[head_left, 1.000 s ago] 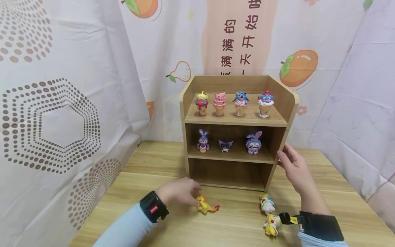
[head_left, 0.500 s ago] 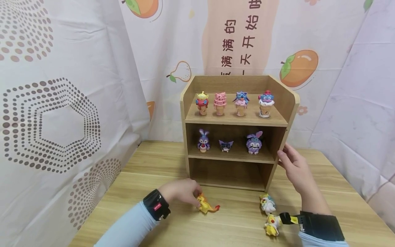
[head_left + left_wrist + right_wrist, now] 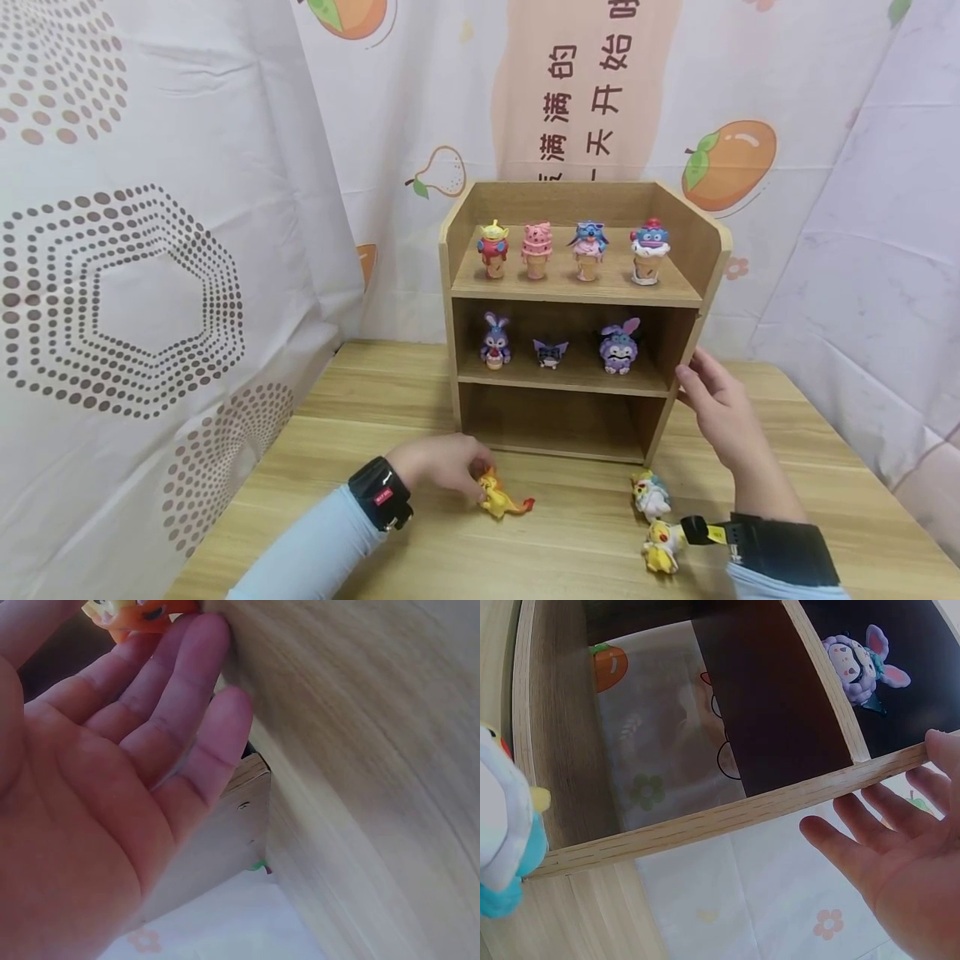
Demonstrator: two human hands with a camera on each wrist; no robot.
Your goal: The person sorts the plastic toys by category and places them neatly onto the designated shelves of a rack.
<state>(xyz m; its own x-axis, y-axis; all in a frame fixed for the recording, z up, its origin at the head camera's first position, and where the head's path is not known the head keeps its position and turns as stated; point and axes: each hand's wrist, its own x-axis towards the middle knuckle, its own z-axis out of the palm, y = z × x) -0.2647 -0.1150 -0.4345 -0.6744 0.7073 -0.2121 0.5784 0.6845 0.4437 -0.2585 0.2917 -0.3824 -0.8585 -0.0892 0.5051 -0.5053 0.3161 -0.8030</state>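
My left hand [image 3: 447,467] is low over the table, thumb and fingertips pinching a small yellow toy figurine [image 3: 497,500] with orange on its head and a red-tipped tail. In the left wrist view its orange part [image 3: 142,619] shows at the top edge, between thumb and fingers; the other fingers are extended. My right hand [image 3: 716,408] rests against the right side of a wooden display shelf [image 3: 577,297]. The thumb touches its front edge, and the fingers lie fairly straight along the outer side in the right wrist view.
Several ice-cream-cone figurines [image 3: 537,250] stand on the top shelf. Below them are a purple rabbit [image 3: 495,340], a small dark-eared figurine [image 3: 550,352] and a fluffy purple figurine [image 3: 618,348]. A white-and-blue figurine [image 3: 651,495] and a yellow-and-white figurine [image 3: 662,548] lie near my right wrist.
My left hand has shifted slightly to the right and closed in on the yellow figurine, which stays in place on the table. The right hand keeps its position at the shelf.
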